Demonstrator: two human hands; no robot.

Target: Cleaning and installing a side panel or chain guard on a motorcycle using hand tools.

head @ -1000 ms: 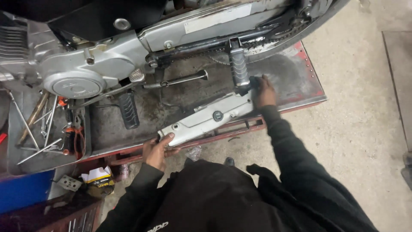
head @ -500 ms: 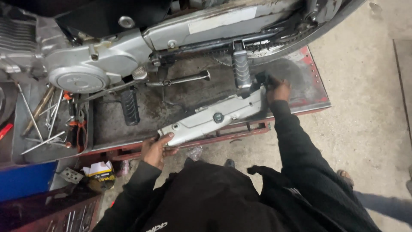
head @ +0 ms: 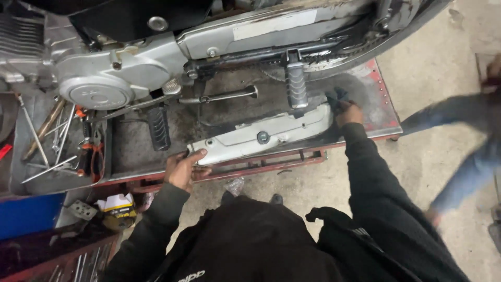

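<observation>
One long silver chain cover (head: pixel 261 137) here, lying on the red work stand (head: pixel 383 112) just below the motorcycle (head: pixel 219 36), and two hands on it, one at each end. The cover's long axis runs roughly left to right, tilted a bit so the right end sits higher and closer to the bike's rear wheel, the left end lower and nearer the stand's front edge. The left hand (head: pixel 182 168) comes up from below the cover, fingers curled over its left tip with the thumb lying along the top, so it's a wrap grip, not spread. The right hand (head: pixel 348 112) is stretched out at the cover's right end, arm nearly straight in a dark sleeve, fingers bunched around a dark rag or glove there; can't tell exactly how they close. Above the cover there are two ribbed footpegs (head: pixel 295 83). Left of the cover sits one tray of loose tools (head: pixel 52 141). Off to the cover's right, another person's blurred arm (head: pixel 459 151) hangs over the floor.
</observation>
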